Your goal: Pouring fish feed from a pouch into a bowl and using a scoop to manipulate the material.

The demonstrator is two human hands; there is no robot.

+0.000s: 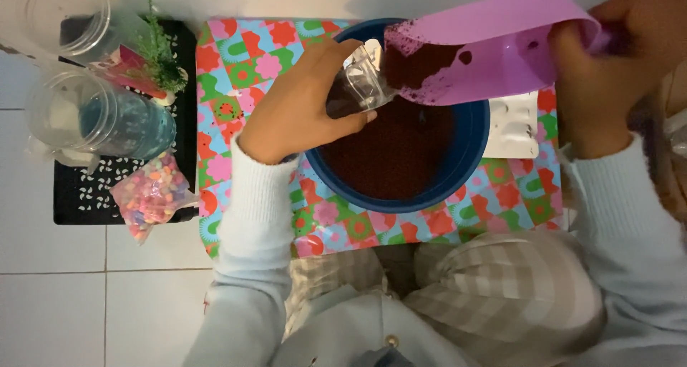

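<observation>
gripping a small clear jar (358, 84), the left hand (304, 102) curls its fingers and thumb around the glass and holds it tilted on its side over the blue basin (472, 145). the jar's mouth points away from the palm toward the purple scoop (494, 48), whose dark-stained lip meets the jar's opening. the right hand (597, 80) is closed around the scoop's far end, fingers wrapped over the top edge, with the scoop sloping down from this hand toward the jar. below both hands the basin is filled with dark reddish-brown grains, and it sits on a bright patterned mat (243, 73). just beneath the right hand, a white blister-like tray (515, 127) lies against the basin's rim. well out past the left wrist stand two clear plastic jars (100, 116), a small green plant sprig (161, 52) and a bag of colourful beads (150, 195) on a black mat (79, 195).
</observation>
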